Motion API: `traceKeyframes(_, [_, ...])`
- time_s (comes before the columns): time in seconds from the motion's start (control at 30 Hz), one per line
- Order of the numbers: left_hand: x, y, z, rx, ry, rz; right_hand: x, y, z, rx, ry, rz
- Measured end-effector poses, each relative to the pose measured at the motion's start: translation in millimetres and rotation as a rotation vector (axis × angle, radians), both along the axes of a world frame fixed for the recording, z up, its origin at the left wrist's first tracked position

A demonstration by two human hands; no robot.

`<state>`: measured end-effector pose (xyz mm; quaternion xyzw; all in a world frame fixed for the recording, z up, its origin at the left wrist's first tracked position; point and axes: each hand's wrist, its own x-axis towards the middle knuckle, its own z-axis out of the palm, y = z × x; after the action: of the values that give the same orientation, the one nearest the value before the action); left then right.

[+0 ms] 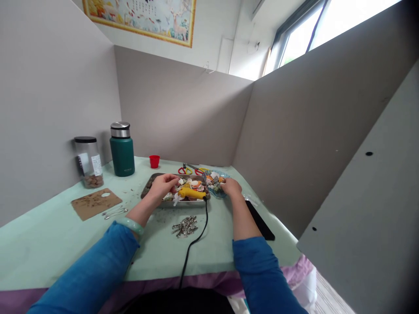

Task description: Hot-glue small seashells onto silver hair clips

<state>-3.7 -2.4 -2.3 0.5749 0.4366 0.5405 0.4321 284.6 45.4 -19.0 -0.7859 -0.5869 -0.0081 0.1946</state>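
Note:
My left hand (163, 186) is over the left part of a metal tray (178, 204), its fingertips pinched together; whatever is between them is too small to make out. Small shell-like pieces (195, 184) in white and orange fill the tray. Across its right side lies a yellow hot glue gun (192, 193), its black cord running toward me. My right hand (231, 187) reaches to the edge of a blue glass plate (220, 193) of small mixed pieces. Its fingers are closed at the pieces, and what they grip is hidden.
Silvery metal clips (185, 226) lie in a pile before the tray. To the left are a brown board (96, 203), safety pins (115, 212), a green flask (122, 156) and a jar (88, 162). Behind stand a red cup (154, 162) and pliers (186, 169). A black flat object (261, 221) lies right.

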Motion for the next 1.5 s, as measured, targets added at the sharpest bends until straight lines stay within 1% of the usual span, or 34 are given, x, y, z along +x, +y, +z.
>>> traceKeyframes(0.13, [-0.8, -0.3, 1.1, -0.001, -0.010, 0.005, 2.3, -3.2, 5.4, 0.106, 0.008, -0.020])
traceKeyframes(0.27, [-3.2, 2.1, 0.6, -0.018, -0.019, 0.022, -0.1, -6.2, 10.6, 0.164, 0.029, -0.011])
traceKeyframes(0.37, [-7.8, 8.6, -2.9, -0.001, 0.039, 0.079, -3.7, -6.9, 12.3, 0.194, 0.047, 0.012])
traceKeyframes(0.43, [-12.5, 14.1, -5.8, 0.059, 0.214, 0.167, -6.8, -7.2, 13.0, 0.253, 0.062, 0.057])
traceKeyframes(0.5, [-17.4, 18.6, -7.8, 0.157, 0.476, 0.322, -10.8, -7.9, 13.5, 0.339, 0.083, 0.144])
traceKeyframes(0.53, [-19.6, 20.1, -8.3, 0.199, 0.597, 0.371, -13.0, -8.5, 13.8, 0.380, 0.094, 0.198])
traceKeyframes(0.6, [-23.0, 21.3, -8.7, 0.243, 0.786, 0.410, -17.8, -10.2, 14.1, 0.428, 0.106, 0.295])
traceKeyframes(0.67, [-25.0, 21.2, -9.2, 0.251, 0.905, 0.381, -21.9, -12.0, 14.3, 0.443, 0.097, 0.359])
traceKeyframes(0.73, [-26.0, 21.3, -10.5, 0.237, 0.969, 0.306, -24.8, -13.5, 14.4, 0.445, 0.079, 0.382])
traceKeyframes(0.83, [-26.7, 23.7, -14.0, 0.139, 1.005, 0.187, -26.4, -14.6, 14.7, 0.448, 0.068, 0.382])
traceKeyframes(0.93, [-27.4, 27.8, -17.7, 0.040, 0.953, 0.149, -26.9, -14.8, 14.9, 0.461, 0.067, 0.387])
traceKeyframes(1.03, [-27.9, 30.4, -20.5, 0.020, 0.881, 0.155, -27.3, -14.8, 14.6, 0.467, 0.056, 0.393])
traceKeyframes(1.2, [-27.8, 29.6, -19.8, 0.069, 0.820, 0.189, -27.7, -14.8, 13.8, 0.473, 0.044, 0.410])
traceKeyframes(1.3, [-28.3, 28.1, -13.0, 0.155, 0.718, 0.288, -28.7, -15.3, 14.3, 0.476, 0.038, 0.411])
traceKeyframes(1.33, [-28.4, 27.4, -10.0, 0.174, 0.651, 0.319, -29.5, -15.8, 14.5, 0.474, 0.036, 0.411])
traceKeyframes(1.37, [-28.2, 26.5, -7.0, 0.174, 0.556, 0.314, -30.7, -16.3, 14.6, 0.471, 0.034, 0.414])
traceKeyframes(1.4, [-27.7, 25.3, -4.1, 0.144, 0.427, 0.279, -32.3, -16.9, 14.6, 0.471, 0.035, 0.420])
traceKeyframes(1.43, [-27.0, 23.9, -1.6, 0.091, 0.272, 0.222, -34.3, -17.7, 14.5, 0.470, 0.036, 0.435])
traceKeyframes(1.5, [-25.1, 20.6, 2.5, -0.067, -0.030, 0.074, -39.4, -19.3, 13.8, 0.473, 0.040, 0.482])
